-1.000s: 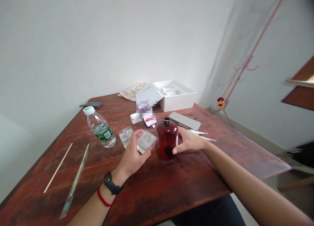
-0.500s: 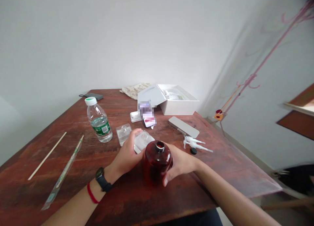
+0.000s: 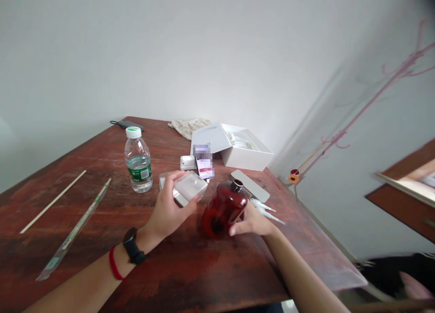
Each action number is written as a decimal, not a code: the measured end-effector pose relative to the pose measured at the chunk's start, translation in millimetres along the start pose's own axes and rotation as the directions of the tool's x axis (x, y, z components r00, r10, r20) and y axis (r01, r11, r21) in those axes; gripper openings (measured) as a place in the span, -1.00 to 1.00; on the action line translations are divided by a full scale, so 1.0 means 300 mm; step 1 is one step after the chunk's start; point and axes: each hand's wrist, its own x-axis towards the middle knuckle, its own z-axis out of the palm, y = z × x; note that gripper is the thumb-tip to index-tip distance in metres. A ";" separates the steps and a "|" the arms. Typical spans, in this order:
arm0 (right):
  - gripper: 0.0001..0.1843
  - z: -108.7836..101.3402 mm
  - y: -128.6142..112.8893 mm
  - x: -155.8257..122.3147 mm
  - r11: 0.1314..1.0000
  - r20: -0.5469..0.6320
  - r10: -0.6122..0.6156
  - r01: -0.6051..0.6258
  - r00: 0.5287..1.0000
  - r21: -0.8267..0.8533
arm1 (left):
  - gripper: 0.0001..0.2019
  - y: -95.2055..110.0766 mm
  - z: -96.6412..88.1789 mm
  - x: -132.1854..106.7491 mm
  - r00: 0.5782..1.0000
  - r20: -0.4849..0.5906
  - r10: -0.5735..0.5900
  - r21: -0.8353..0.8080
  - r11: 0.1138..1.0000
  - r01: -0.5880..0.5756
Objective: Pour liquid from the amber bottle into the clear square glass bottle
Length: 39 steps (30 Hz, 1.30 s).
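"Which things are being handled at this point?"

"An amber bottle [image 3: 222, 208] is being gripped from below and behind by the right hand [image 3: 250, 223], with the fingers closed around its lower side. The bottle is being held tilted, neck toward the upper right, above or on the wooden table [image 3: 176, 276]; whether it is touching the surface cannot be told."

"And what is being held by the other hand?"

"A clear moulded plastic piece [image 3: 186, 188] is being clasped by the left hand [image 3: 168, 208], just beside the bottle. A black smartwatch [image 3: 133, 246] and a red wrist cord [image 3: 113, 264] are being worn on that wrist."

"What is being called for now?"

"Judging by the tilt, the bottle's being kept steady is called for. Both pieces are being held apart, with a water bottle [image 3: 138, 165] standing near the left hand and white pump parts [image 3: 265, 212] lying near the right."
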 end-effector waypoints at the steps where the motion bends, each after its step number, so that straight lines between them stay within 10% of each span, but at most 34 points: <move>1: 0.02 -0.010 0.006 0.004 1.000 -0.036 0.004 -0.004 0.999 -0.015 | -0.40 0.002 -0.001 -0.001 1.000 -0.023 0.004 -0.005 1.000 -0.004; 8: -0.07 0.020 0.005 0.044 1.000 -0.129 0.016 -0.017 0.991 -0.003 | -0.34 0.002 -0.003 0.001 0.989 -0.149 0.012 -0.031 0.999 -0.017; 28: 0.13 0.171 0.016 0.049 0.977 0.167 0.119 -0.145 0.979 0.156 | -0.37 -0.005 -0.004 0.019 0.989 -0.142 -0.036 -0.099 0.995 0.022; 39: 0.28 0.080 0.006 0.035 0.984 0.228 0.078 -0.111 0.971 0.139 | -0.38 -0.015 -0.004 0.038 0.991 0.029 -0.131 -0.322 0.937 0.133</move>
